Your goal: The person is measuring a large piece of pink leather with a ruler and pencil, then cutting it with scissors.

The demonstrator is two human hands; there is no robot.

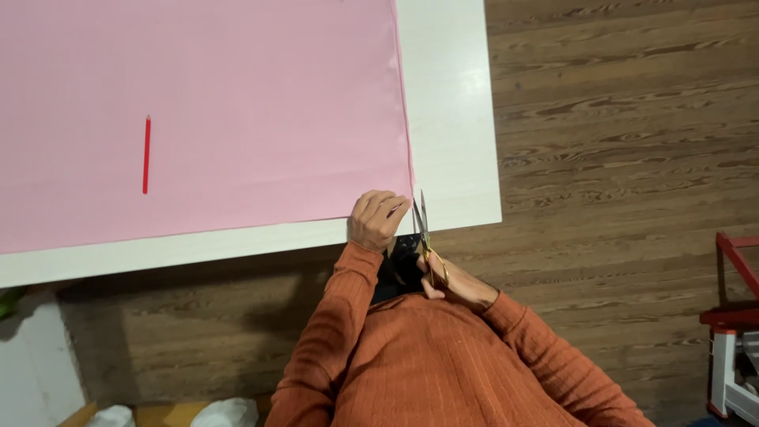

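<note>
Overhead view of a cut being started at the near right corner of a pink fabric sheet (205,111) spread flat on a white surface (455,119). The left hand (376,220) is curled, its fingers (393,207) pinching the fabric's corner just beside the edge of the surface. The right hand (449,283) grips the gold handles of a pair of scissors (424,233), fingers closed through the loops; the blades point away from the body and stand slightly parted at the fabric's right edge, touching or nearly touching the left fingertips. A red pencil (146,154) lies on the fabric, well apart to the left. Risks, as judged from this arrangement: the blades sit so close to the pinching fingers that a closing stroke could nick them; a loose pinch could let the thin fabric slide or bunch, pulling the cut off line; the corner overhanging the surface offers little support, so the cloth may fold between the blades instead of shearing.
</note>
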